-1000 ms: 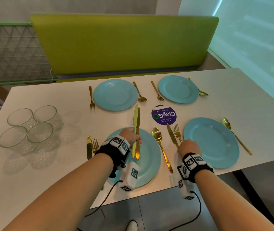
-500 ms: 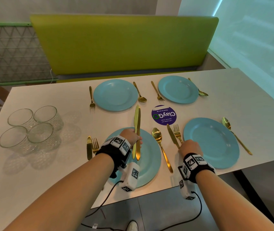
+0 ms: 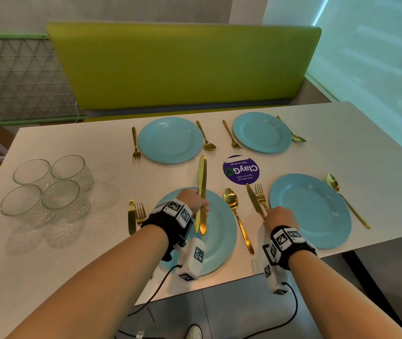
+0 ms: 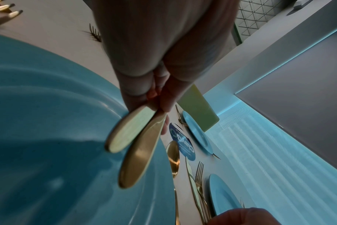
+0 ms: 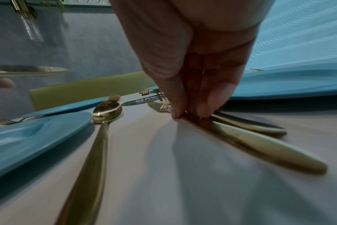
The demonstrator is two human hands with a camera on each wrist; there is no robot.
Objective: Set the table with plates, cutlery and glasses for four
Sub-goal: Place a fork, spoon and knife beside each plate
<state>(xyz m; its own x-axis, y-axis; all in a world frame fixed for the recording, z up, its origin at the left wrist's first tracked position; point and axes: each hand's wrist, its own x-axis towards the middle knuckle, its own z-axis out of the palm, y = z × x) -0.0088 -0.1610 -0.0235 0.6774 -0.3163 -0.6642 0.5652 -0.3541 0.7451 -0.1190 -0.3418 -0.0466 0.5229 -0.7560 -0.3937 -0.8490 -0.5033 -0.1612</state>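
Note:
My left hand (image 3: pixel 192 201) grips two gold knives (image 3: pixel 202 177) together, held upright over the near left blue plate (image 3: pixel 222 231). Their handles (image 4: pixel 133 146) stick out below the left hand (image 4: pixel 156 94) in the left wrist view. My right hand (image 3: pixel 280 217) reaches down to a gold knife (image 3: pixel 252 199) lying beside a fork (image 3: pixel 260 194), left of the near right plate (image 3: pixel 310 211). Up close, the right hand (image 5: pixel 190 114) pinches that knife (image 5: pixel 260 144) against the table. Two far plates (image 3: pixel 170 140) (image 3: pixel 262 132) each have a fork and a spoon.
Several clear glasses (image 3: pixel 48 187) stand grouped at the left of the white table (image 3: pixel 366 155). A spoon (image 3: pixel 234 209) lies between the near plates, and a knife and fork (image 3: pixel 135 216) left of the near left plate. A purple sticker (image 3: pixel 241 170) marks the middle. A green bench back (image 3: pixel 183 64) stands behind.
Almost nothing differs. My right hand has edged slightly toward me along the knife, and my left hand keeps the two knives in the same spot.

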